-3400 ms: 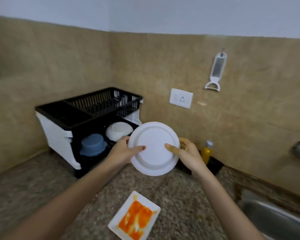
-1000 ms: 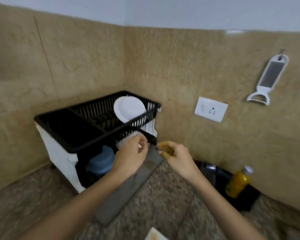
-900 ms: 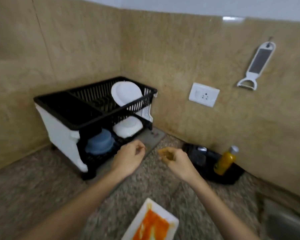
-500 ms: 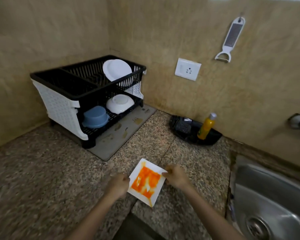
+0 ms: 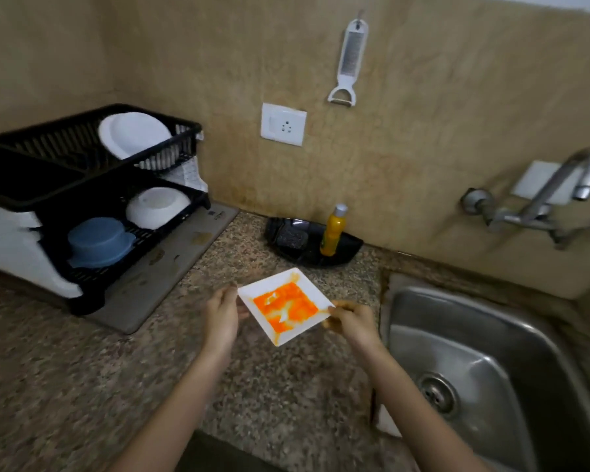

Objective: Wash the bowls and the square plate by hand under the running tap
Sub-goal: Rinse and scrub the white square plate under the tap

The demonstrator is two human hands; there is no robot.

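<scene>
Plate (image 5: 285, 305) first: it sits between my two hands just above the bench (image 5: 82, 362), left of the sink (image 5: 491, 352), smeared orange across its middle. I judge the step is carrying it over to the tap (image 5: 556, 185), so I'd keep it level to stop the sauce running off the low corner, and hold only the clean rim. My left hand (image 5: 221, 313) has its fingers closed on the plate's left corner, thumb on top. My right hand (image 5: 349, 318) pinches the right corner the same way. Both forearms reach forward, wrists slightly bent inward. No water shows from the tap. Three bowls (image 5: 157, 206) already sit in the rack (image 5: 17, 185).
</scene>
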